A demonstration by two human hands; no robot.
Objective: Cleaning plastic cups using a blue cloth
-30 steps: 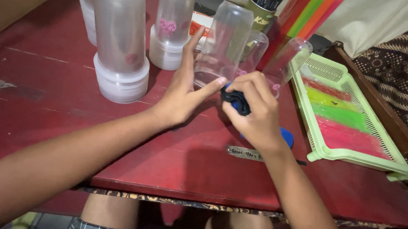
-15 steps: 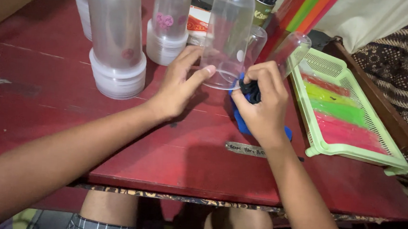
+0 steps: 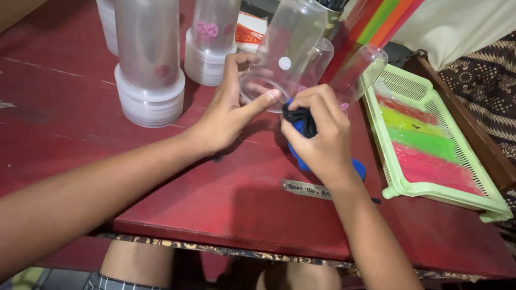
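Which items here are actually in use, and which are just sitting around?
In use:
- left hand gripping the tilted clear plastic cup
- right hand clutching a dark blue cloth at the cup's mouth

Lying about:
- stacks of clear cups
- green tray with coloured sheets
- second tilted cup
- red table

the near part of the red table [image 3: 78, 152] is open, so a hand can pass freely on the left and front side. behind it the way is blocked by two tall stacks of clear cups [image 3: 149, 55], a third stack [image 3: 214, 32], and the tilted clear cup [image 3: 284, 54] with more cups just beside it. on the right the green tray [image 3: 434, 188] closes the side, and only a narrow strip of table stays between tray and cups.
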